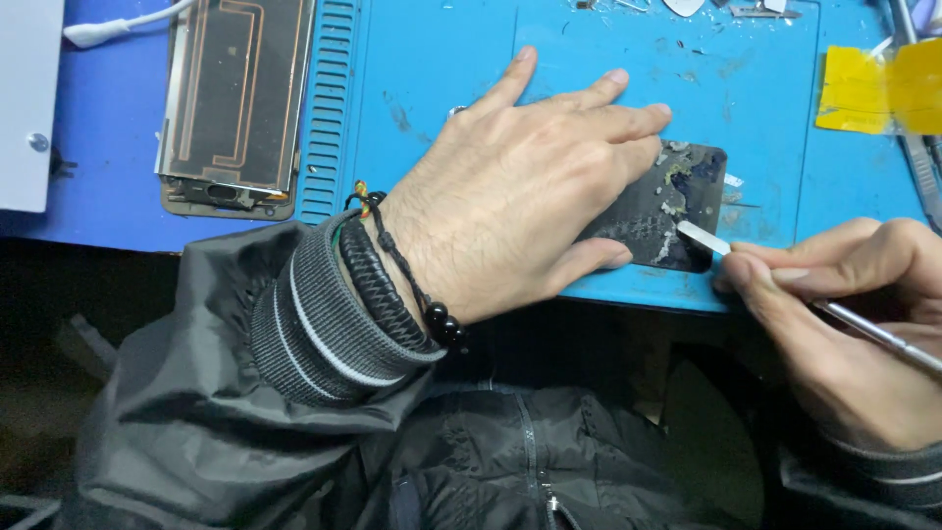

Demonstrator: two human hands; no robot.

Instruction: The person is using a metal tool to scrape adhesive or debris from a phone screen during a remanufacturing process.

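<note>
My left hand [530,186] lies flat, fingers spread, pressing down on a dark flat phone panel [677,201] at the near edge of the blue work mat [432,79]. The panel's surface carries grey patches of residue. My right hand [844,314] grips a thin metal scraper tool [702,236], whose flat pale tip touches the panel's near right corner. Black bracelets and a grey ribbed cuff circle my left wrist.
A phone frame [234,98] with copper-coloured traces lies on the mat's far left. A white cable [108,27] runs beside it. Yellow sheets [883,88] sit at the far right, next to metal tweezers [917,147]. Small tools lie along the top edge.
</note>
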